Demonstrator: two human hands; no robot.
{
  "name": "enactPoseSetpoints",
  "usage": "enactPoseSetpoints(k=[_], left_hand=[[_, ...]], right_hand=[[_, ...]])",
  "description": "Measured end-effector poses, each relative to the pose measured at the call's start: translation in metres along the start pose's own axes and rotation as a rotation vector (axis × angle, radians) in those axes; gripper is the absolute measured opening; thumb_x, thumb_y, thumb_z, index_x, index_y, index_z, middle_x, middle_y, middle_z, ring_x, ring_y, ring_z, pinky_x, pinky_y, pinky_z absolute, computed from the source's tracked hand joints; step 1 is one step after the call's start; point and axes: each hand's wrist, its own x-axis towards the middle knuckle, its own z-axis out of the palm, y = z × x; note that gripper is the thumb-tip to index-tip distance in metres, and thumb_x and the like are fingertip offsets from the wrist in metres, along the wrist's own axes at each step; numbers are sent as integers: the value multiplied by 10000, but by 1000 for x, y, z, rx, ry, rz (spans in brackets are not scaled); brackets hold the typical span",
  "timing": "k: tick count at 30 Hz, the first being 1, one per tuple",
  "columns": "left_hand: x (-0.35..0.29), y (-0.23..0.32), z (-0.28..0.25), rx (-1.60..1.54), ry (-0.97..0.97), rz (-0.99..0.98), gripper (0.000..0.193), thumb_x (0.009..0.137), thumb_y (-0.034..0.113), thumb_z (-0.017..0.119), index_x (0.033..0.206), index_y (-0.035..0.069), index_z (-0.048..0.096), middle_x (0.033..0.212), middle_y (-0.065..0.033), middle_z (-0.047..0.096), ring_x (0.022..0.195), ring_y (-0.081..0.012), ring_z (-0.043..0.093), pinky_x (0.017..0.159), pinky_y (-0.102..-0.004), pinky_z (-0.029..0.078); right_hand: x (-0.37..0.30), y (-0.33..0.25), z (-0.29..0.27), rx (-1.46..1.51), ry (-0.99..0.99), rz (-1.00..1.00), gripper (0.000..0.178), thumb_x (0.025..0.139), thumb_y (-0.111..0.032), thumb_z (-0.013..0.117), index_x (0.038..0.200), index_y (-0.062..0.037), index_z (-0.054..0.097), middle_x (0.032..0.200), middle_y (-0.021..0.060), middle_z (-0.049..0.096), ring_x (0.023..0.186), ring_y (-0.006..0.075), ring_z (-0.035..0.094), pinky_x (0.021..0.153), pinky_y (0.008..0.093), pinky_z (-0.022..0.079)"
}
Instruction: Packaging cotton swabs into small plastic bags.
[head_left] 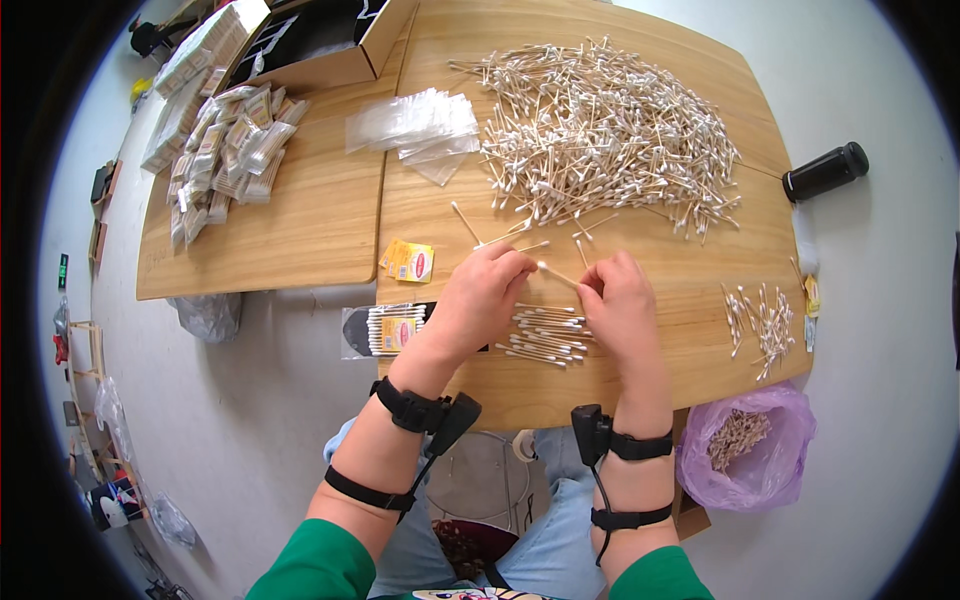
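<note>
A wooden-stemmed cotton swab (560, 274) slants between my hands over the table. My right hand (622, 308) pinches its right end. The fingers of my left hand (474, 305) are curled together, their tips close to the swab's white left tip; what they hold, if anything, is hidden. Below and between the hands, several swabs (548, 335) lie side by side in a loose row. Left of my left wrist is a clear bag of swabs (398, 328) with a yellow label, on a black patch. A few stray swabs (466, 222) lie just beyond my left hand.
A large heap of swabs (610, 130) fills the far table. Clear bags (428, 125), yellow cards (410, 262), packed swabs (230, 150) and a cardboard box (330, 68) lie leftward. Rightward are a small swab pile (768, 328), black bottle (826, 172) and purple-bagged bin (750, 480).
</note>
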Motion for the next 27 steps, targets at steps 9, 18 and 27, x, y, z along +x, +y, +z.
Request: enactPoseSetpoints(k=[9, 18, 27], left_hand=[[5, 13, 7, 87, 129, 97, 177, 865, 56, 720, 1037, 35, 684, 947, -122, 644, 895, -308, 644, 754, -376, 523], [8, 27, 9, -332, -30, -181, 128, 913, 92, 737, 1019, 25, 709, 844, -16, 633, 696, -100, 538, 637, -267, 461], [7, 15, 1, -874, 15, -453, 154, 1013, 159, 640, 1025, 13, 688, 888, 4, 670, 811, -57, 577, 744, -216, 470]], right_hand=[[-6, 12, -36, 408, -45, 214, 58, 881, -36, 684, 904, 5, 651, 782, 99, 661, 712, 174, 628, 665, 306, 502], [-11, -1, -40, 509, -130, 73, 69, 895, -22, 679, 943, 25, 665, 793, 95, 676, 731, 143, 632, 665, 288, 505], [-17, 6, -53, 602, -125, 146, 96, 923, -27, 655, 979, 47, 678, 806, 83, 667, 736, 109, 597, 671, 268, 484]])
